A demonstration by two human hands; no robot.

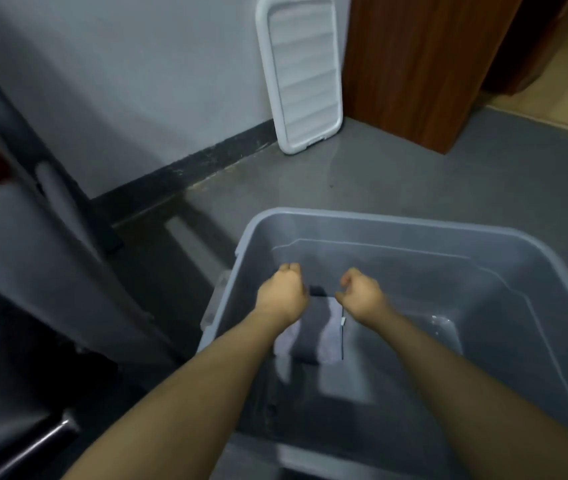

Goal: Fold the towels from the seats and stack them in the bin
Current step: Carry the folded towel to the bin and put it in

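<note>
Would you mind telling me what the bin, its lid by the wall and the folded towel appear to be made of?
The bin: translucent grey plastic, floor showing through its glossy walls. The lid: probably white moulded plastic, ribbed. The folded towel: soft dark grey cloth, matte; blur hides its weave.

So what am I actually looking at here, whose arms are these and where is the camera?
No machine here: a person wears one camera on the head, looking down at their own bare arms. The left hand and right hand reach into a grey plastic bin standing on the floor. Their fingers look curled, but blur hides whether either has a grip on anything. Under them, on the bin's bottom, lies a folded towel, dark with pale parts. The white lid leans against the wall behind, and a dark seat shows at lower left.
</note>
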